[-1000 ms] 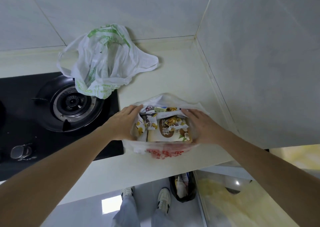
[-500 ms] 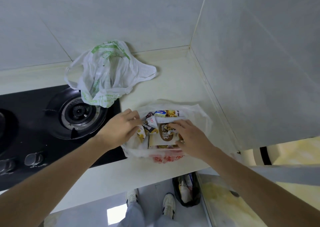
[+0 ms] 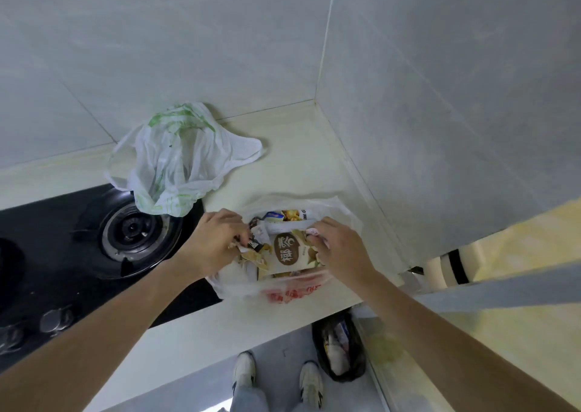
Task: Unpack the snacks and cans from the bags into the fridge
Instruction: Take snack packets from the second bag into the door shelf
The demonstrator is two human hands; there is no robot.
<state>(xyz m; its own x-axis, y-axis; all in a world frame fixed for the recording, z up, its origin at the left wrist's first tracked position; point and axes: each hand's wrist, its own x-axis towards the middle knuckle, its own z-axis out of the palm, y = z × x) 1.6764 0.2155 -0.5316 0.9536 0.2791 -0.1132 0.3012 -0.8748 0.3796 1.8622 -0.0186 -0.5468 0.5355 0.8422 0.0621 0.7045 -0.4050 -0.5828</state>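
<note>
- At your nine o'clock sits one black gas hob (image 3: pixel 78 254), with one burner (image 3: pixel 138 232) in full view and knobs (image 3: pixel 56 319) along its near edge.
- At eleven o'clock, one crumpled white bag with green print (image 3: pixel 179 160) lies on the pale table (image 3: pixel 292 166), its lower edge drooping over the burner.
- Your left hand (image 3: pixel 213 242) is curled at the left side of the snack pile, fingers pinching small wrappers (image 3: pixel 254 245) there.
- Dead ahead at twelve o'clock, one clear bag with red print (image 3: pixel 283 292) sits open on the table near its front edge, just beside the hob. It holds several snack packets; the exact number cannot be told, since they overlap.
- One large snack packet (image 3: pixel 289 251) with a brown oval label lies on top, between your two hands.
- Your right hand (image 3: pixel 338 248) is curled over that packet's right edge, fingertips gripping it.
- At five o'clock, one dark bag (image 3: pixel 341 352) with packets inside stands on the floor (image 3: pixel 283 345), beside your two white shoes (image 3: pixel 309 380).
- At three o'clock, tiled wall (image 3: pixel 440 113) closes off the table's right side.
</note>
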